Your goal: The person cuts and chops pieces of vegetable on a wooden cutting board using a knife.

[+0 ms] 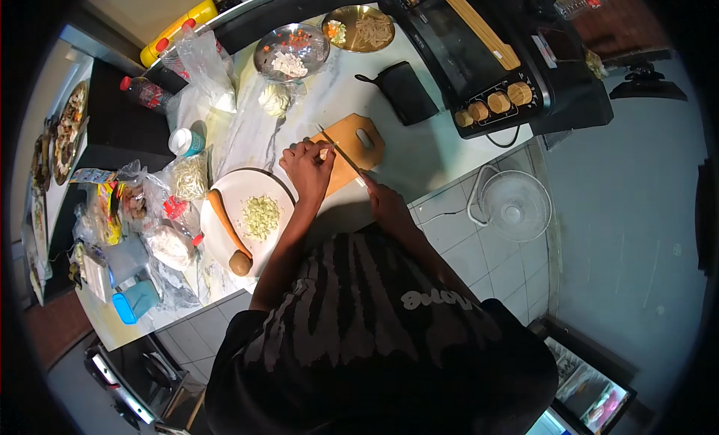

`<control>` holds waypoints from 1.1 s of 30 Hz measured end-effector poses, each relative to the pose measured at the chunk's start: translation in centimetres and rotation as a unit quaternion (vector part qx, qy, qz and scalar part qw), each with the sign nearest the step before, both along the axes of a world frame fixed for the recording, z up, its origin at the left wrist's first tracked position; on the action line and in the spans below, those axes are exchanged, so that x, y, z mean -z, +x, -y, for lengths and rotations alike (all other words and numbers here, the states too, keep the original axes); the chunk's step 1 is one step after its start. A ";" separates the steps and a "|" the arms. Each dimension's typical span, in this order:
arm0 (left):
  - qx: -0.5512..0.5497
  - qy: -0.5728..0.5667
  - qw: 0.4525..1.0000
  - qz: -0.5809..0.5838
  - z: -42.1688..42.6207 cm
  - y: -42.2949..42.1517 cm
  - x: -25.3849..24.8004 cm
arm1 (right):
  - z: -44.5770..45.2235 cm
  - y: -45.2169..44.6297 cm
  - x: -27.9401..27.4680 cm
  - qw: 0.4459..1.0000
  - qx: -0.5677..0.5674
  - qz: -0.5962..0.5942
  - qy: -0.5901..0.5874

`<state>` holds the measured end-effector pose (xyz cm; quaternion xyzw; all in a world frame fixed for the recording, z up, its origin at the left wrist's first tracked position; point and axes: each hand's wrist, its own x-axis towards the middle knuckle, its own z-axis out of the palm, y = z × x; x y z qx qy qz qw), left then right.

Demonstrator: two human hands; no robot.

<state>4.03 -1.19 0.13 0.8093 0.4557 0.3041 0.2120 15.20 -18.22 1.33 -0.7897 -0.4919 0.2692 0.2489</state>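
My right hand [386,199] is closed around the handle of a knife [346,156], whose dark blade lies across the wooden cutting board [350,132]. On the board's left side, my left hand [305,167] has its fingers bunched over a small pale piece of food [324,153], right beside the blade. What kind of food it is cannot be made out. To the left of my left forearm sits a large white plate [222,248] with chopped pale green vegetable [261,218] and a wooden pestle [231,229] on it.
Behind the board are a cabbage-like vegetable [274,100], a steel bowl [262,64] with chopped food and a second bowl [392,40]. A black pouch [408,93] and an oven [490,75] stand at right. Bags, bottles and a blue container [136,302] crowd the left.
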 end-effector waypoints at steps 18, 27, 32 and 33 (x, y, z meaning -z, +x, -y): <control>0.040 0.023 0.998 0.040 0.2 -1.1 -0.1 | 0.7 -0.8 0.2 1.000 0.005 0.003 0.015; 0.040 0.018 0.999 0.027 -0.2 -1.0 0.0 | -0.1 -0.9 -1.4 0.997 -0.014 0.045 -0.055; 0.037 0.040 0.999 0.004 -0.4 -0.8 0.5 | -0.7 -0.9 -0.7 0.995 -0.005 0.080 -0.057; 0.034 0.038 0.999 -0.002 -0.4 -0.8 0.5 | -0.8 -0.9 -0.7 0.996 0.004 0.072 -0.043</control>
